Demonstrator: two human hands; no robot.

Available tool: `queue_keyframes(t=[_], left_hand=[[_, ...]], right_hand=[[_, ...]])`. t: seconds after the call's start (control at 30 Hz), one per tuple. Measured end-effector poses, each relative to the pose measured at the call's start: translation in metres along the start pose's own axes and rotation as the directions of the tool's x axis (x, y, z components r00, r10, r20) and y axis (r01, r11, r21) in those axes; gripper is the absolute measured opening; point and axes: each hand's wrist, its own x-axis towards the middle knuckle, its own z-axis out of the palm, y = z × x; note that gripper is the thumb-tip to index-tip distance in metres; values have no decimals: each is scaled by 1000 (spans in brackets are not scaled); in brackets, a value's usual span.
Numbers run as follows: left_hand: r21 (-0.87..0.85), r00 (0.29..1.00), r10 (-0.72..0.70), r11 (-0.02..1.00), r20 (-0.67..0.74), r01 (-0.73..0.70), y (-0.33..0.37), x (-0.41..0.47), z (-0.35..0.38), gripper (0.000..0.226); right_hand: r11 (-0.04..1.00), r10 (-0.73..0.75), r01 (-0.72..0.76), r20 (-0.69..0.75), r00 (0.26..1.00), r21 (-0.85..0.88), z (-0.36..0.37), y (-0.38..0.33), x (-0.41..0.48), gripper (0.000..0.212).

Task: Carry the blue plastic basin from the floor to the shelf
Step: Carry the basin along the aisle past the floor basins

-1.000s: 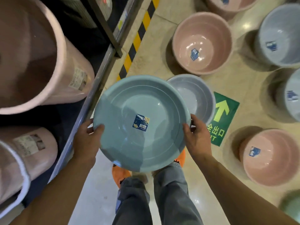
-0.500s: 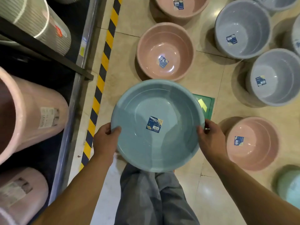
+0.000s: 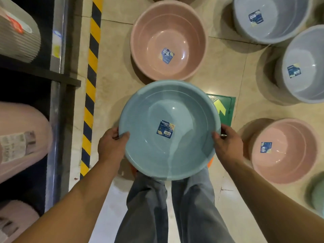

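Both bare forearms reach forward from the lower corners and converge toward the middle, held at about the same height. The left hand [image 3: 112, 146] curls in a closed grip with its thumb lying on top and pointing inward. The right hand [image 3: 228, 144] mirrors it on the opposite side, thumb on top and fingers wrapped under out of sight.
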Motion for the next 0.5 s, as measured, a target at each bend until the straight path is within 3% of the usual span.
queue_keyframes(t=[0.17,0.4,0.5], left_hand=[[48,1000,4,999,4,-4,-18,36,38,21],[154,999,1,988,-53,7,-43,71,72,40],[164,997,14,986,-73,-2,-49,81,81,21]], right_hand=[[982,151,-147,-23,988,118,39,27,46,31],[979,185,-184,-14,983,84,81,62,79,33],[982,179,-177,-19,984,65,90,70,89,32]])
